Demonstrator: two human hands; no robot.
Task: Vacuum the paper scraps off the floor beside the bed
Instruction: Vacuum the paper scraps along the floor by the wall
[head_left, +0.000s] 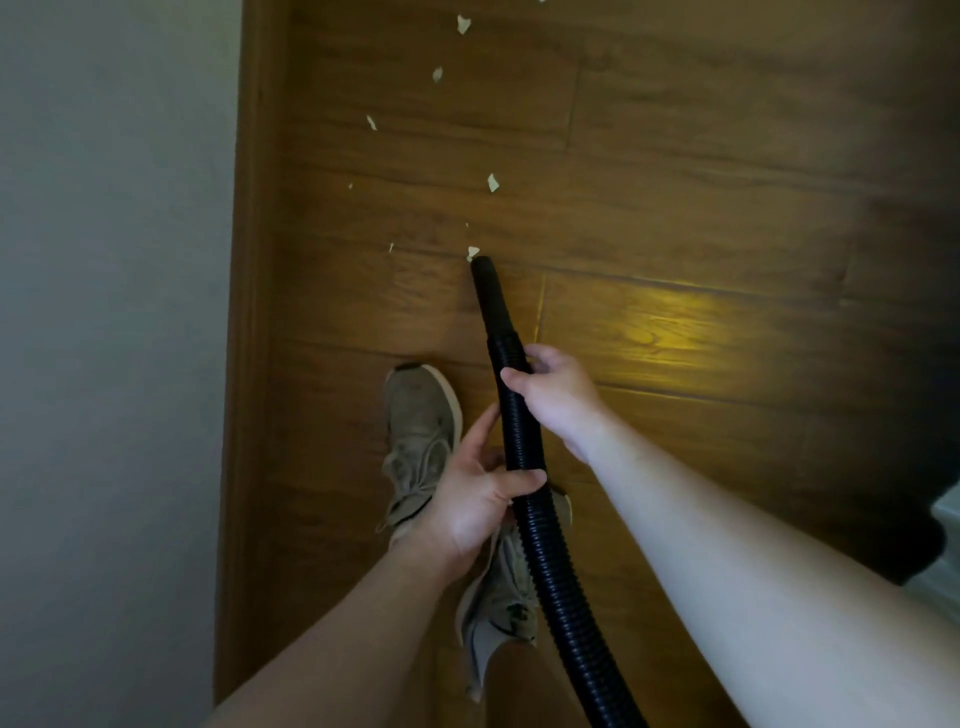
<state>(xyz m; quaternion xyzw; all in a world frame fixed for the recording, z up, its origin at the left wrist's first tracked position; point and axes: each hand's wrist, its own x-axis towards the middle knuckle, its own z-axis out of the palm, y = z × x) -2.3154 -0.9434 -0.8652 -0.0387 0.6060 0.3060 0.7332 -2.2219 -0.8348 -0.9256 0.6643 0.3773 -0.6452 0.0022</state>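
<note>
A black ribbed vacuum hose (545, 545) runs from the lower middle up to a smooth black nozzle (488, 291). The nozzle tip touches a small white paper scrap (472, 252) on the wooden floor (675, 218). Several more scraps lie farther ahead, such as a scrap in mid floor (492, 182), a scrap nearer the wall (371, 122) and a scrap at the top (463, 24). My right hand (556, 395) grips the hose just below the nozzle. My left hand (478, 493) holds the hose lower down, thumb over it.
A white wall (114, 312) with a wooden skirting board (249, 312) runs along the left. My two beige sneakers, left shoe (418, 431) and right shoe (498, 603), stand under my hands. A dark shape and something pale (940, 519) sit at the right edge.
</note>
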